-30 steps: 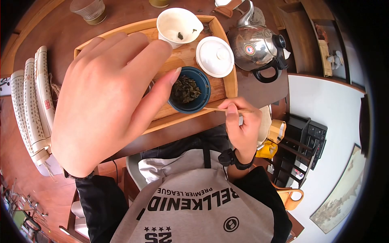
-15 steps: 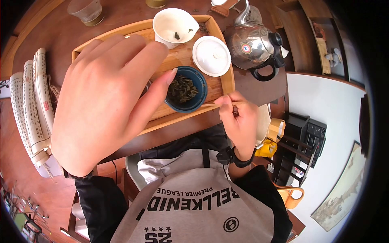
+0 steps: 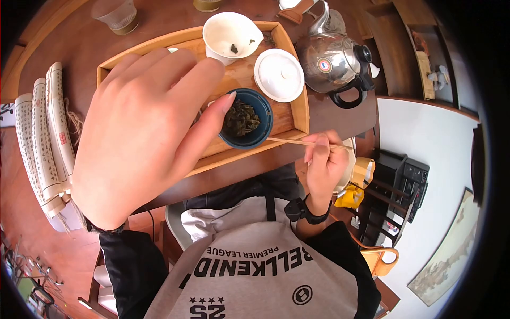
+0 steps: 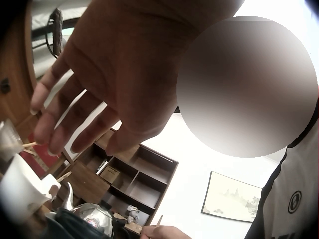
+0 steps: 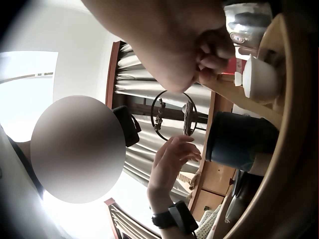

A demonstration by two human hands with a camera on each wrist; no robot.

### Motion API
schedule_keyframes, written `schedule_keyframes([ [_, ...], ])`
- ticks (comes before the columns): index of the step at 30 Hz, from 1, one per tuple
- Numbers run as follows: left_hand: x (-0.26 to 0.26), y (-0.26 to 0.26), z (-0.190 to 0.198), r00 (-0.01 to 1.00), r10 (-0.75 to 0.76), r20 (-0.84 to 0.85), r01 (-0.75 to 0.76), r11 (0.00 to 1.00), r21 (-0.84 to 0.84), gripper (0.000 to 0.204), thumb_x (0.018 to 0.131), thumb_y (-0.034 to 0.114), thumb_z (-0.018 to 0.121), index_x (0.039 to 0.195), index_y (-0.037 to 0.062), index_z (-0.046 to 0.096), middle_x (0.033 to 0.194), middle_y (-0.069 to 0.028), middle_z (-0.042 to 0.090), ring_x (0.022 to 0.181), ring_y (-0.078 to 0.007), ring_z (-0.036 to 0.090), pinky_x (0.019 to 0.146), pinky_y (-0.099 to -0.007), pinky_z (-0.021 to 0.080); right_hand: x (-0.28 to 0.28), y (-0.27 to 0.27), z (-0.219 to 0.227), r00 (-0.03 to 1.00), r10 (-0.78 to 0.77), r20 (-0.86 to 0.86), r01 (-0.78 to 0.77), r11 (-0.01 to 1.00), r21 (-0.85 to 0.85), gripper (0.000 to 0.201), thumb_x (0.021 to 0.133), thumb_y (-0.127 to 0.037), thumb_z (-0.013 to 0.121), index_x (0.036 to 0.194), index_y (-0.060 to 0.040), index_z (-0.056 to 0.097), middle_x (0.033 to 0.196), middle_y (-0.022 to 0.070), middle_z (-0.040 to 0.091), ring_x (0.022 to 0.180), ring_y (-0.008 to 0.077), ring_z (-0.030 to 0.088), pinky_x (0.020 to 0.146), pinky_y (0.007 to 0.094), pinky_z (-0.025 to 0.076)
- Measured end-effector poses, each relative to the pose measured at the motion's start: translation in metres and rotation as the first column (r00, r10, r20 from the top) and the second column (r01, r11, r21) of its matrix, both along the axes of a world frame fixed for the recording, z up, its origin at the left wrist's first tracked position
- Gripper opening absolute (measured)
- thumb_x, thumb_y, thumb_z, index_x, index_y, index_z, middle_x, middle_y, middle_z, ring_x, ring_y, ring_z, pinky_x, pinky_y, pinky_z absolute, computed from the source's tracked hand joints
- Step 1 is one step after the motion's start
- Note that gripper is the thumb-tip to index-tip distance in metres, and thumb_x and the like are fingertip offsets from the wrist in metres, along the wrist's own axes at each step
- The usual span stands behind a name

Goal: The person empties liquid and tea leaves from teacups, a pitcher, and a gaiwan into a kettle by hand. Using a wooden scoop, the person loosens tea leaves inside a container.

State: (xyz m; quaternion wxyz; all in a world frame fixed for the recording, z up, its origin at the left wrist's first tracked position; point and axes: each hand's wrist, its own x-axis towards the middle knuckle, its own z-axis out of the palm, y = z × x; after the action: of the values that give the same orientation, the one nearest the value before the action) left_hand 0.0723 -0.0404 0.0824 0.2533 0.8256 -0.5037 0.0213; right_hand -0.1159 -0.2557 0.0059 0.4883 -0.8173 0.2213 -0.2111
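Observation:
In the head view my left hand (image 3: 143, 133) hovers large and close, its thumb tip overlapping the left rim of a dark blue cup (image 3: 270, 119). The left wrist view shows this hand (image 4: 114, 84) with loosely bent fingers and nothing between them. Dark, curled tea leaves (image 3: 241, 119) lie inside the cup. Right of it, my right hand (image 3: 326, 167) pinches a thin wooden stick (image 3: 292, 141) between thumb and fingers. The stick's far end reaches the cup's lower right side, over the tray's front edge. In the right wrist view the stick (image 5: 239, 97) slants beside the cup (image 5: 239, 142).
The cup stands on a wooden tray (image 3: 302, 109) with a white lid (image 3: 279, 75) and a white pitcher (image 3: 228, 34) holding a few leaf bits. A metal kettle (image 3: 321, 66) stands at the right. Rolled scrolls (image 3: 59, 119) lie left; a glass (image 3: 117, 16) is behind.
My right hand first moved toward the cup, then drew back right and slightly down, leaving more of the stick showing. The left hand has stayed nearly still.

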Motion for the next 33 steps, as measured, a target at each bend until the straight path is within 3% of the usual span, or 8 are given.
schedule_keyframes([
  [1,0.0,-0.001,0.0,1.0,0.003,0.01,-0.003,1.0,0.003,0.022,0.082,0.01,0.067,0.102,-0.0001,0.063,0.095,-0.0181,0.063,0.085,-0.039,0.059,0.075,-0.0431,0.046,0.001,0.003,0.004,0.997,-0.072,0.006,0.071,0.992,0.101,0.024,0.096,-0.009,0.052,0.082,0.0044,0.066,0.056,-0.0006,0.052,0.048,0.0039,0.043,0.046,0.0216,0.032],
  [3,0.0,-0.002,0.0,1.0,-0.002,0.003,0.002,1.0,0.003,0.022,0.082,0.009,0.067,0.102,-0.0002,0.063,0.095,-0.018,0.064,0.085,-0.0391,0.059,0.075,-0.0432,0.047,0.002,0.002,0.002,0.995,-0.097,-0.016,0.098,0.99,0.097,0.025,0.097,-0.01,0.052,0.082,0.0036,0.067,0.056,-0.0032,0.05,0.05,0.0016,0.041,0.046,0.0209,0.029],
  [5,-0.001,-0.003,0.0,1.0,0.001,-0.004,-0.001,1.0,0.004,0.022,0.082,0.009,0.067,0.102,-0.0003,0.063,0.095,-0.018,0.064,0.085,-0.0391,0.059,0.075,-0.0432,0.047,0.001,-0.001,-0.005,1.0,-0.02,0.005,0.02,1.0,0.01,0.022,0.095,-0.009,0.055,0.082,0.0038,0.067,0.056,-0.0029,0.05,0.05,0.0014,0.041,0.046,0.0209,0.03],
  [9,0.0,-0.002,0.0,1.0,-0.001,-0.001,0.001,1.0,-0.003,0.023,0.082,0.008,0.068,0.102,-0.0008,0.063,0.095,-0.0179,0.064,0.085,-0.0391,0.059,0.075,-0.0431,0.047,0.001,0.004,-0.005,0.999,-0.022,-0.045,0.025,0.997,0.077,0.02,0.094,-0.008,0.058,0.082,0.0046,0.068,0.06,-0.0012,0.054,0.051,0.0017,0.042,0.046,0.0216,0.031],
  [14,0.0,-0.002,0.0,1.0,-0.008,0.005,0.008,1.0,0.002,0.023,0.081,0.008,0.068,0.102,-0.0012,0.063,0.095,-0.0177,0.064,0.085,-0.039,0.06,0.075,-0.043,0.047,0.007,0.011,0.001,0.995,-0.008,-0.096,0.011,0.999,0.034,0.019,0.092,-0.007,0.059,0.081,0.0058,0.068,0.069,0.0026,0.06,0.051,0.0036,0.045,0.047,0.0226,0.033],
  [33,-0.001,-0.002,-0.002,1.0,-0.011,-0.027,0.01,1.0,-0.001,0.023,0.082,0.008,0.068,0.103,-0.0012,0.063,0.09,-0.0174,0.063,0.082,-0.0378,0.06,0.073,-0.0424,0.047,0.018,0.015,0.002,0.994,-0.022,-0.105,0.003,0.984,-0.177,0.017,0.091,-0.007,0.06,0.079,0.0043,0.066,0.064,0.0062,0.058,0.052,0.0064,0.047,0.048,0.0251,0.037],
])
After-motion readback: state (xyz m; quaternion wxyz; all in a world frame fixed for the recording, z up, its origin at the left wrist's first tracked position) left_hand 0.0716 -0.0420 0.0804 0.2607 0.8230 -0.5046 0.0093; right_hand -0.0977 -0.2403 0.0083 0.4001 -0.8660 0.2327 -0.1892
